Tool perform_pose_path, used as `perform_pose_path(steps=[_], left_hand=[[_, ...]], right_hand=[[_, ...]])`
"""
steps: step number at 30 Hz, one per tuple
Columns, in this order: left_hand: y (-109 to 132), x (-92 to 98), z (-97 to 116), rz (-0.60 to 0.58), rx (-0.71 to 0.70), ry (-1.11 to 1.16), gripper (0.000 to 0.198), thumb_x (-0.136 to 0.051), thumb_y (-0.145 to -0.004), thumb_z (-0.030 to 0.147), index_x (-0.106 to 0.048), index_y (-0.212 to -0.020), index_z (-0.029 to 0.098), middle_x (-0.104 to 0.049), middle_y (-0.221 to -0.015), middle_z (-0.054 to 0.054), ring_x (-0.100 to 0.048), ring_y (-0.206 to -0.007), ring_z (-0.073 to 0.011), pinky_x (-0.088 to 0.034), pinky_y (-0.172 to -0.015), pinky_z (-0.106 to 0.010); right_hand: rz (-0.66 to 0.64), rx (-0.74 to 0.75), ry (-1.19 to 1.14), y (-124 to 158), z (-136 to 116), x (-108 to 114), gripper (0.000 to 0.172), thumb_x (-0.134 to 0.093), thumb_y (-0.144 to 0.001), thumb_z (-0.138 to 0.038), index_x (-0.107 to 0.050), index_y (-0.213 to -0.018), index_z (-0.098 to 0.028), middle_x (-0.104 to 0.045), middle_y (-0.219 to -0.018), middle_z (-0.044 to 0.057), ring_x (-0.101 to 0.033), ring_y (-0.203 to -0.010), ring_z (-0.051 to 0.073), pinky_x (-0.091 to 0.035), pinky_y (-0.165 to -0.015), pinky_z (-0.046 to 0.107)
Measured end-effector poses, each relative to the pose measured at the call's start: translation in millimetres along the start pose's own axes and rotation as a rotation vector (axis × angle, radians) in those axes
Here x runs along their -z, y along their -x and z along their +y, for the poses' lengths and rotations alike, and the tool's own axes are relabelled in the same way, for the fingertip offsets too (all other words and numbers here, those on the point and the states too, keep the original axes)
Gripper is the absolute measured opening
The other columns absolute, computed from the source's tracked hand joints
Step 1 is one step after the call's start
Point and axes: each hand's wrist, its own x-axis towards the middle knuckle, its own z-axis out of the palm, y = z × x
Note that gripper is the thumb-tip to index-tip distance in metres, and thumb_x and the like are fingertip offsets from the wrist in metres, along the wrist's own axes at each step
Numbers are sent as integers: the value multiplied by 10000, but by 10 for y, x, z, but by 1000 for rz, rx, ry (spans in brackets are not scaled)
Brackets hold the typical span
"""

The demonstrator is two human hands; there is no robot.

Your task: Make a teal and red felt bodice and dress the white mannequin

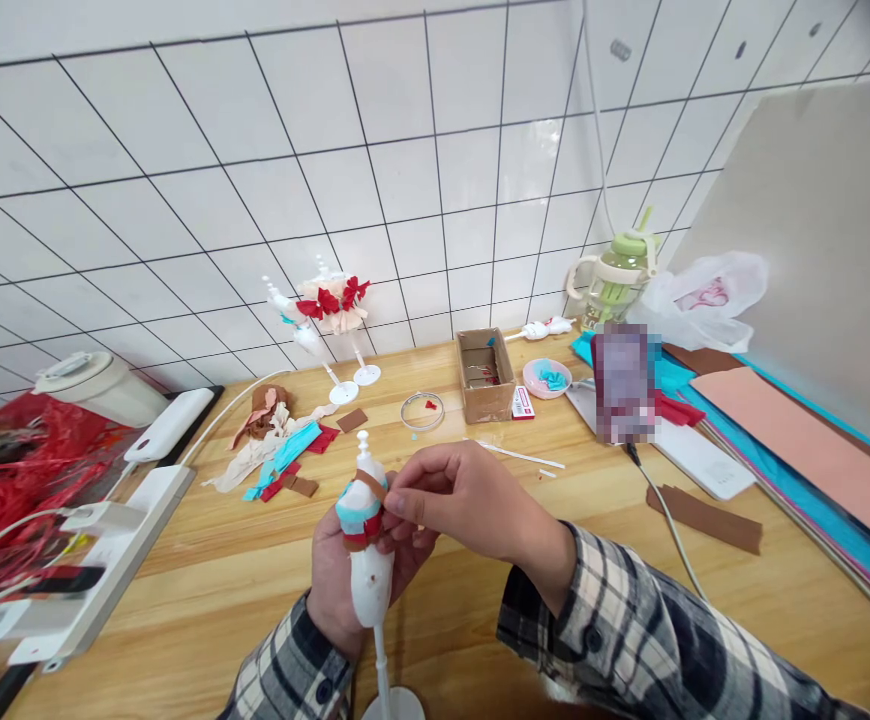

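A small white mannequin point(370, 590) on a thin stand with a round base stands upright near the table's front edge. Its chest is wrapped in light blue, red and brown pieces, and a brown strip point(372, 487) crosses its shoulder. My left hand point(332, 572) is wrapped round the mannequin's back and sides from behind. At the mannequin's right side, my right hand point(472, 500) has thumb and fingers pinched at the end of the brown strip; the fingertips partly hide that end.
Coloured scraps point(285, 460) lie left of centre, before two dressed mannequins point(307, 340). Behind my hands are a metal ring point(403, 415), a cardboard box point(486, 405) and a pink bowl point(531, 385). A blurred phone point(622, 385), cable and coloured sheets point(817, 430) occupy the right; a power strip point(116, 560) the left.
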Motion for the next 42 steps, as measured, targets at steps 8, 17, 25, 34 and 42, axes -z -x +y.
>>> perform_pose_path(steps=[8, 17, 25, 34, 42], left_hand=[[-11, -23, -9, 49, -16, 1, 85, -548, -671, 153, -609, -616, 134, -560, -498, -6, -485, -381, -82, -509, -552, -302], [-15, -38, -10, 33, -12, -20, 86, -562, -673, 147, -567, -588, 139, -542, -490, 3, -492, -395, -90, -497, -517, -282], [-33, -59, -39, -63, -16, -25, 67, -572, -673, 112, -563, -610, 135, -534, -517, 12, -496, -432, -74, -468, -498, -216], [-22, 29, -38, -152, -28, -256, 302, -564, -761, 272, -546, -487, 146, -531, -455, -44, -559, -486, -166, -464, -520, -289], [-14, 121, -10, -11, 113, -213, 184, -648, -736, 354, -626, -788, 179, -659, -739, -36, -628, -678, -184, -508, -683, -344]], right_hand=[[27, 5, 13, -44, 41, 1, 108, -631, -781, -200, -608, -883, -172, -679, -695, -1, -631, -567, 100, -505, -493, 186], [22, 35, 0, -51, 26, 2, 165, -663, -779, -296, -590, -768, -149, -658, -681, 10, -605, -553, 94, -504, -494, 192], [11, 42, -60, -62, 55, -5, 276, -631, -810, -233, -447, -1015, -228, -684, -686, -27, -644, -571, 111, -532, -523, 210], [-142, -7, -102, -93, 121, 41, 393, -676, -786, -399, -369, -970, -237, -671, -676, -29, -583, -462, 104, -487, -427, 200], [103, 62, 395, -56, 37, 57, 597, -767, -674, -469, -524, -1165, -230, -496, -551, -92, -493, -488, 91, -385, -470, 195]])
